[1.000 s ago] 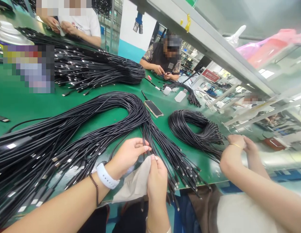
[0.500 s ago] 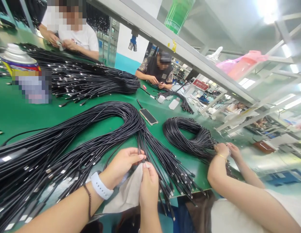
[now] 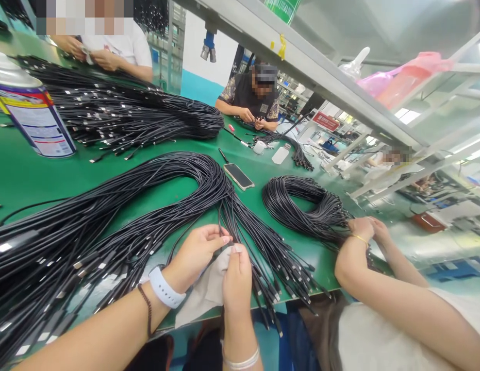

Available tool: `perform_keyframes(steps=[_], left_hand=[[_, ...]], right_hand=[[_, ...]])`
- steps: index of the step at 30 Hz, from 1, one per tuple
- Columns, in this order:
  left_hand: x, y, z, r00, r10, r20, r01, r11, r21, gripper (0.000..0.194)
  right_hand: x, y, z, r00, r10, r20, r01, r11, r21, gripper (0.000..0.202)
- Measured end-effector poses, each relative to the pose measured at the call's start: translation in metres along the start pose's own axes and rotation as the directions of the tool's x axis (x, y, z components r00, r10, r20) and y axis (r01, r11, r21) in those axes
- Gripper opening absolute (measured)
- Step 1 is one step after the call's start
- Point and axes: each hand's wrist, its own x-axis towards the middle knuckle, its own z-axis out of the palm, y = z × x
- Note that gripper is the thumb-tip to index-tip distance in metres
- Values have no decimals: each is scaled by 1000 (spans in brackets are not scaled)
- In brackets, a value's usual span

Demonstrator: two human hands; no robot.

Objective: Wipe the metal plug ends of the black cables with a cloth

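Observation:
My left hand (image 3: 196,252) pinches a black cable near its end, thumb against the fingers. Close beside it, my right hand (image 3: 237,275) is closed on a pale cloth (image 3: 204,294), which hangs down toward the table edge. The cloth is pressed at the cable's end, and the connector there is hidden by cloth and fingers. A large bundle of black cables (image 3: 185,172) arches over the table behind my hands. Its loose ends, with metal-tipped connectors (image 3: 276,288), fan out to the right of my right hand and on the left under my forearm.
On the green table (image 3: 178,193) are a phone (image 3: 238,176), a spray can (image 3: 34,113) and another cable pile (image 3: 147,113). At right, a co-worker's hands (image 3: 365,228) hold a coiled cable bundle (image 3: 290,206). Two more people work across the table. A metal shelf rail (image 3: 301,72) runs overhead.
The view has shifted slightly, so the spray can sits further left and the table things a little higher. My hands stay together at the cable's end, the cloth bunched slightly higher around it.

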Motion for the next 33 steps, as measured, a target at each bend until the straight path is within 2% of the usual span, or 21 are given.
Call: perform_keyframes(steps=[2,5,8,11,14,19,22,26,29,33], left_hand=[[0,-1,0,1000,3,9,-3,1000,19,8],[0,-2,1,1000,-4,25,5,1000,-22,8],[1,-3,2,999,-24,42,27,997,-69,7],[2,-4,2,998,-43,54,47,996,-78,7],[3,-4,1,998,-28,52,32,997,-73,7],[2,-1,1,998,-35,45,38,997,-72,7],[1,0,1,998,-36,43,40,996,-86,7],[2,0,0,998,-35,42,39,996,-81,7],[2,-1,0,997,-54,47,59,993,-103,9],[2,2,1,991,-113,65,122,980,-154,12]], right_hand=[[4,1,1,997,81,-15,-81,996,36,35],[8,3,2,986,166,28,-168,960,225,37],[3,7,-2,965,260,29,-247,867,434,37],[-6,11,-10,947,322,-11,-263,793,549,33],[-12,15,-17,957,290,-2,-236,783,576,31],[-13,14,-22,980,185,77,-192,759,622,28],[-13,14,-24,991,122,49,-126,777,616,29],[-12,18,-30,995,103,-16,-69,773,631,25],[-10,17,-32,997,82,-13,-47,691,722,23],[-5,4,-33,993,12,117,-105,538,836,27]])
